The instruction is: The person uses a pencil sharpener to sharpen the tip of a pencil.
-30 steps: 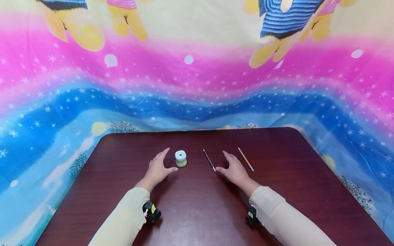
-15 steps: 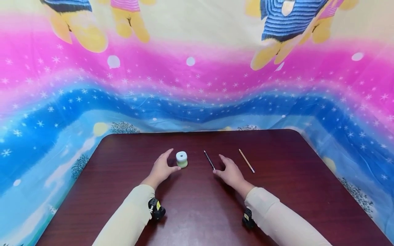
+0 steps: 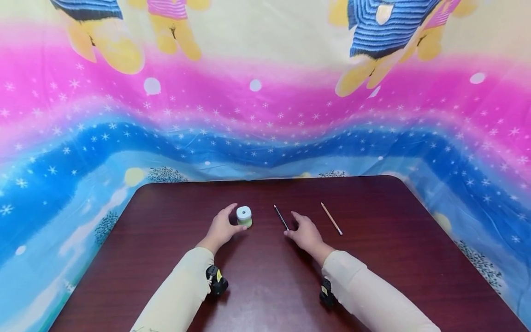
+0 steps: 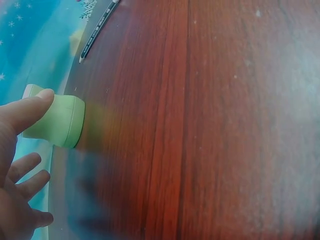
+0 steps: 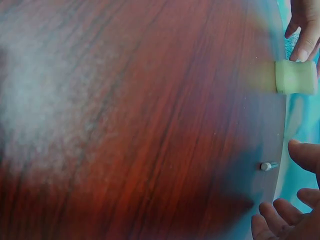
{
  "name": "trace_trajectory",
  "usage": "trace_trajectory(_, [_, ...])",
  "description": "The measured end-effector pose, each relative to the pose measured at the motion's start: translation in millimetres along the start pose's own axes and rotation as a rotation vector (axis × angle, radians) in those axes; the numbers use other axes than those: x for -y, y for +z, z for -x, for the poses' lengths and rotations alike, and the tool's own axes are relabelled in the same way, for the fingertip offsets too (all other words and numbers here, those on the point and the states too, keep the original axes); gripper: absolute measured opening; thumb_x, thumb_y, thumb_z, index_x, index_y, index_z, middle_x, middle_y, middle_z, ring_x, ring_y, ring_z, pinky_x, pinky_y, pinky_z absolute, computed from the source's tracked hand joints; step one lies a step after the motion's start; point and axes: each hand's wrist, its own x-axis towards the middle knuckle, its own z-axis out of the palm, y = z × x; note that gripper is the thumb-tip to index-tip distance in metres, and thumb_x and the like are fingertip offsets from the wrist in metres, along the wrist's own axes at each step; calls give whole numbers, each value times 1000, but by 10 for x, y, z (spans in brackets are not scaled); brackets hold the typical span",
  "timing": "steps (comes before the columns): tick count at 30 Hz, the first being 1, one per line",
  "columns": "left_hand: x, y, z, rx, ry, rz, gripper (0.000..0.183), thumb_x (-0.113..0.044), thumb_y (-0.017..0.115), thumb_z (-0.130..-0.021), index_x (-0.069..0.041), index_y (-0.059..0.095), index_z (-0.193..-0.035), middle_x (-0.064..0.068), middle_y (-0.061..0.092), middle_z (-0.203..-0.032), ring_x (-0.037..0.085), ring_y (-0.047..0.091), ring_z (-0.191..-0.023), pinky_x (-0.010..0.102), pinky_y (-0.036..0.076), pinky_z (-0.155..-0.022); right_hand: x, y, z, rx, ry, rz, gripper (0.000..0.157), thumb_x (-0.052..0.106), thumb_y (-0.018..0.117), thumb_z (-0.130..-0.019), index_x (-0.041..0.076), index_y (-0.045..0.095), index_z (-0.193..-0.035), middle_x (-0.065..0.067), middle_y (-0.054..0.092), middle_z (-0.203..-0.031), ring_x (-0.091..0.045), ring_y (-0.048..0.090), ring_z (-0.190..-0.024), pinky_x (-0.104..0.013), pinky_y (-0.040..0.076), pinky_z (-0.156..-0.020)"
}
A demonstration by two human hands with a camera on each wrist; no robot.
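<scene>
A pencil sharpener (image 3: 244, 216), green with a white top and a round hole in it, stands upright on the dark red table (image 3: 257, 276). My left hand (image 3: 221, 229) is right beside it, thumb at its near side and fingers spread past its left side. In the left wrist view the thumb overlaps the green body (image 4: 62, 117), while the other fingers stay apart from it. A dark pencil (image 3: 280, 216) lies to the right of the sharpener. Over its near end hovers my right hand (image 3: 307, 234), fingers loosely spread and holding nothing; the right wrist view shows the pencil's end (image 5: 267, 166) beside the fingers.
A natural-wood pencil (image 3: 331, 218) with a pale end lies to the right of my right hand. Behind and around the table hangs a colourful printed cloth (image 3: 265, 133). Each wrist carries a small black camera (image 3: 216, 280).
My left hand has moved right, closer around the sharpener. My right hand has shifted slightly left and nearer, its thumb now over the dark pencil's near end. The sharpener and pencils stay put.
</scene>
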Motion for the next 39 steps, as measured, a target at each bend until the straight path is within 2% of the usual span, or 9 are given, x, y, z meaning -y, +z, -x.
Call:
trace_trajectory(5, [-12,29,-27,-13,7,14,77,-12,83,-74,0,46,-140,20,49,-141,36,43,-132,49,35,-108,11,5,-3,3,29,-15,65,12,73,-84,-3,45,-141,-26,53,-130,-40,50,-122,-51,41,-99])
trace_trajectory(13, [-19,47,-96,-16,-19,32,75,-12,82,-76,-1,46,-140,19,49,-140,35,44,-132,49,35,-107,30,49,-55,-22,62,-58,62,10,74,-83,-5,48,-137,-25,58,-127,-38,53,-119,-48,42,-99])
trace_trajectory(20, [-25,76,-110,-24,-38,40,71,-12,82,-76,-1,49,-137,20,54,-135,34,50,-125,48,39,-104,46,98,-85,-41,133,-118,59,9,75,-81,-5,53,-133,-23,62,-120,-36,58,-111,-46,45,-94])
trace_trajectory(27, [20,137,-89,-26,-47,56,58,-10,81,-76,0,56,-127,18,61,-123,32,57,-114,48,45,-96,82,145,-66,-57,186,-79,52,10,78,-79,-4,59,-126,-17,67,-103,-30,62,-95,-44,48,-87])
trace_trajectory(34, [20,161,-85,-32,-47,86,52,-10,79,-78,0,58,-124,18,62,-122,32,57,-113,48,45,-96,119,174,-44,-67,222,-46,48,11,77,-80,0,62,-124,-14,68,-107,-26,64,-93,-42,51,-83])
trace_trajectory(39, [26,166,-76,-44,-37,84,53,-9,80,-77,3,57,-124,20,62,-121,33,57,-113,49,45,-96,117,190,-46,-74,234,17,40,13,77,-80,5,67,-118,-10,70,-103,-25,64,-90,-42,51,-76])
